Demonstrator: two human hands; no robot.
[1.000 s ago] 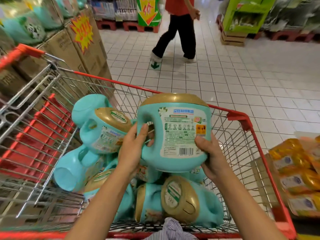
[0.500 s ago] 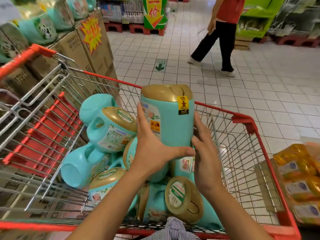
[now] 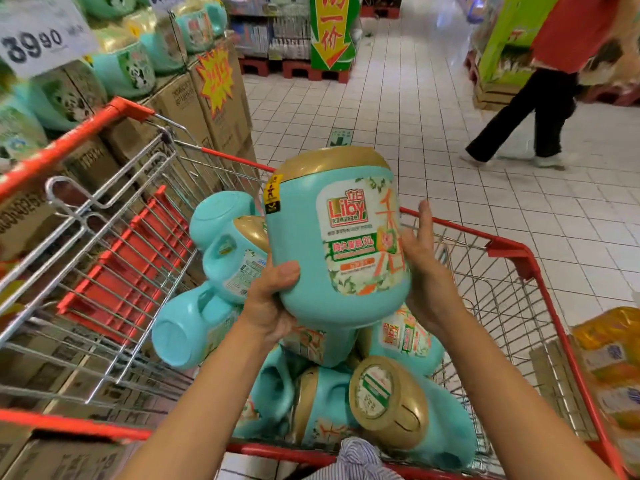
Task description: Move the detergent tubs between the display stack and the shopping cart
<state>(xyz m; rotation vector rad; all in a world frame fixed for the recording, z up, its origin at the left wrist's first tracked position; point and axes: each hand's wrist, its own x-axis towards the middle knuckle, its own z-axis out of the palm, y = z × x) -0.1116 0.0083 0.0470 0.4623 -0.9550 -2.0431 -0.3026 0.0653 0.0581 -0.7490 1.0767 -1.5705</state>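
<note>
I hold a teal detergent tub with a gold lid above the red wire shopping cart, its front label facing me. My left hand grips its lower left corner from below, thumb curled onto the side. My right hand lies flat against its right side with straight fingers. Several more teal tubs lie piled in the cart under it. The display stack of teal tubs on cardboard boxes stands at the upper left.
A red child seat flap folds against the cart's left side. A person in a red top walks across the tiled aisle at upper right. Yellow packs sit at the right edge. A striped cloth lies at the cart's near rim.
The held tub has turned so its front label faces me and has risen and tilted left. My left hand slid under its base. The walking person moved farther right.
</note>
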